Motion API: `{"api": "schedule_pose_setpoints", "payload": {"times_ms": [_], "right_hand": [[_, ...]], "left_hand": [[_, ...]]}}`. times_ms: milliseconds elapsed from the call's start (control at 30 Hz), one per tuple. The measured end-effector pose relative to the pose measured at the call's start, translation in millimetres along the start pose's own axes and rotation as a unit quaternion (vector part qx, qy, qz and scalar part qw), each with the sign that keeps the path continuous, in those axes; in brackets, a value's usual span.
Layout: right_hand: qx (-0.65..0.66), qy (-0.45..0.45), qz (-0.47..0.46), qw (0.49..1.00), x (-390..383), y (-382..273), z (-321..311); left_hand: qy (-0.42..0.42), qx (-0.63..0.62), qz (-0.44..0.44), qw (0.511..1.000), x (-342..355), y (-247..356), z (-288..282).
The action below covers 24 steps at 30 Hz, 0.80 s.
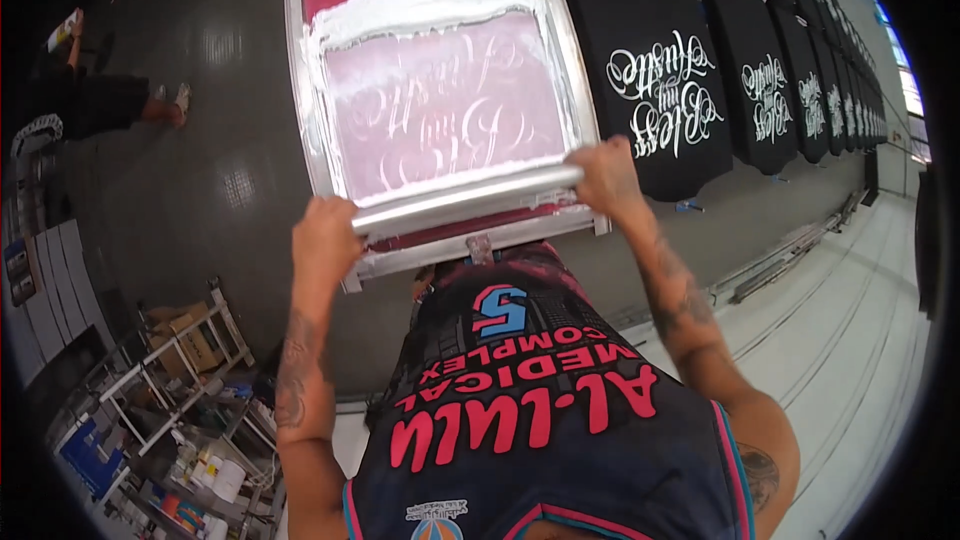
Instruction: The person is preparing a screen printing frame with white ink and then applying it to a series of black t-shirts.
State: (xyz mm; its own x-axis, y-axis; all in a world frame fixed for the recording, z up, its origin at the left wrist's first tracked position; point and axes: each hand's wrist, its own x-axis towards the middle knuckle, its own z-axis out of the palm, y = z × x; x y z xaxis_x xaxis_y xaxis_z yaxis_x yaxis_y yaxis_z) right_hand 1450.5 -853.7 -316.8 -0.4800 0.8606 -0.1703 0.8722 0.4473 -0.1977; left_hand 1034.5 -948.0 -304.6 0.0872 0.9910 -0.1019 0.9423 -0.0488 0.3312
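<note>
A screen printing frame [570,40] with silvery metal rails lies in front of me. Its mesh carries a lettered stencil [440,105], and a thick band of white ink [425,8] runs across the far part. Near the close end, a long metal squeegee [465,200] spans the mesh with white ink along its far side. My left hand [325,238] is closed around its left end and my right hand [604,180] around its right end. What lies beneath the screen is hidden.
Black shirts [668,70] with white lettering hang over a row of boards to the right. On the left, another person's leg [165,108] shows on the grey floor. A metal rack [165,350], a cardboard box [185,335] and several containers [215,470] stand at lower left.
</note>
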Motion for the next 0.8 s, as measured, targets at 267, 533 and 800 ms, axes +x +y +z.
{"api": "schedule_pose_setpoints", "payload": {"times_ms": [267,533,800], "right_hand": [[0.072,-0.067,0.083,0.992,-23.9,-23.7,10.8],[0.013,0.102,-0.002,0.995,-41.9,-18.7,50.0],[-0.014,0.112,0.005,0.994,201.3,45.2,-8.6]], "left_hand": [[-0.011,-0.014,-0.013,1.000,-33.3,14.0,26.7],[0.044,0.025,-0.066,0.997,-35.6,15.6,57.1],[0.081,0.076,-0.029,0.993,207.2,-60.2,15.4]]}}
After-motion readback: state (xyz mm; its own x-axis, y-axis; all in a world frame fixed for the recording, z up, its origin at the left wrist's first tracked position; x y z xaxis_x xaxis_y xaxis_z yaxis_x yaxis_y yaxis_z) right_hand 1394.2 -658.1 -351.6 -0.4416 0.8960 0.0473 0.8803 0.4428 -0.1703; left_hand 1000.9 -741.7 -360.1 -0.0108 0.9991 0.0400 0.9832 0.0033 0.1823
